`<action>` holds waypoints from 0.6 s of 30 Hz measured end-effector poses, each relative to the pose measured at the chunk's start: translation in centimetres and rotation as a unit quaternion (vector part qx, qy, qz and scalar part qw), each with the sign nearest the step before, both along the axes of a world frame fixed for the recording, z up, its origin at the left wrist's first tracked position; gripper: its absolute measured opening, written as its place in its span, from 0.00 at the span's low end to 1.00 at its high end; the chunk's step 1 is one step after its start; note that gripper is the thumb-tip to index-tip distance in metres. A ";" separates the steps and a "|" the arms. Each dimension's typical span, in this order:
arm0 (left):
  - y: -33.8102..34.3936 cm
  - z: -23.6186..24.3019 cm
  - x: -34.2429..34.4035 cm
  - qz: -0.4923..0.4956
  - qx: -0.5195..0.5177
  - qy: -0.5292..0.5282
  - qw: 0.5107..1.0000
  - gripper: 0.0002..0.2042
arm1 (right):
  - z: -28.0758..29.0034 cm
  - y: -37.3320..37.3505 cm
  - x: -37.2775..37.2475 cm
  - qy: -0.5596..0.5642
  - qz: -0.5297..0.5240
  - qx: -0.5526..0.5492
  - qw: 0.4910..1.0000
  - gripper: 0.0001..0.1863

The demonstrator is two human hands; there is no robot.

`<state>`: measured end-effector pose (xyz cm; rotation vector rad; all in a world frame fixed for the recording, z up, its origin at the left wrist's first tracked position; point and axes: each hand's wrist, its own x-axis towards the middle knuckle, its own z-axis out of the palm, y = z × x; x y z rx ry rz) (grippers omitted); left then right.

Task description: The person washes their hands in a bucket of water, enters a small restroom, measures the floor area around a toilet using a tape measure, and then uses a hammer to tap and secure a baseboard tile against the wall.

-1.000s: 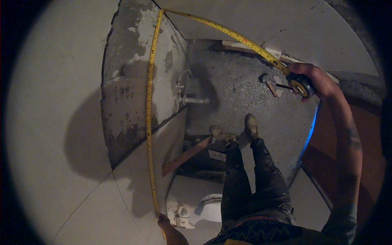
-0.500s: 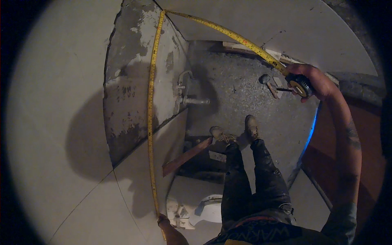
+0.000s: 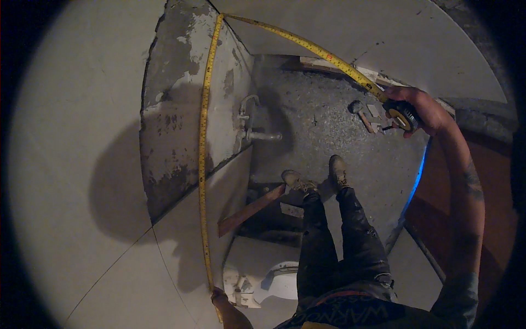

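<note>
Head view: long yellow metal tape blade (image 3: 203, 131) stretched across patchy grey plaster wall (image 3: 170, 131), sharply bent near dark wall corner (image 3: 239, 40), run on to black-and-yellow rounded tape case (image 3: 404, 116). Case clasped in right hand (image 3: 427, 111), fingers curled around it. Blade touched by left hand (image 3: 220, 296) near lower edge; whether pinched or pressed cannot be told. Step judged: span apparently being measured. Steady blade and snug bend seemingly called for next.
</note>
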<state>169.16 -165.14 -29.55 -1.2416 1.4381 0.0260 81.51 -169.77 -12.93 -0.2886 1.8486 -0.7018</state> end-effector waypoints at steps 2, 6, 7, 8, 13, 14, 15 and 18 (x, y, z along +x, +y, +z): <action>-0.3 0.1 0.8 0.011 -0.012 -0.007 1.000 0.16 | 0.3 -0.2 0.2 0.006 -0.014 -0.014 1.000 0.22; 0.5 0.1 4.1 0.029 -0.038 0.001 0.999 0.16 | 0.0 -1.1 0.6 -0.007 0.021 -0.025 0.999 0.21; 0.5 -0.4 5.0 0.030 -0.046 0.013 0.998 0.17 | 0.2 -1.3 0.7 -0.003 0.010 -0.012 1.000 0.20; 1.0 -1.1 4.4 0.040 -0.056 0.037 0.997 0.17 | 0.1 -1.6 0.9 0.002 0.006 0.000 1.000 0.20; 2.9 -3.1 6.1 -0.021 -0.340 0.223 0.913 0.17 | 1.5 -1.6 0.2 0.019 -0.003 0.027 0.999 0.22; 3.0 -3.3 5.7 0.022 -0.314 0.183 0.931 0.17 | 1.7 -1.6 0.7 0.036 -0.024 0.032 0.999 0.23; 2.2 -3.0 5.1 0.064 -0.287 0.142 0.945 0.18 | 1.6 -1.6 1.0 0.038 -0.013 0.029 0.999 0.23; 2.4 -1.2 2.5 0.132 -0.262 0.087 0.952 0.13 | 0.8 -3.4 3.9 0.047 0.003 -0.011 0.999 0.24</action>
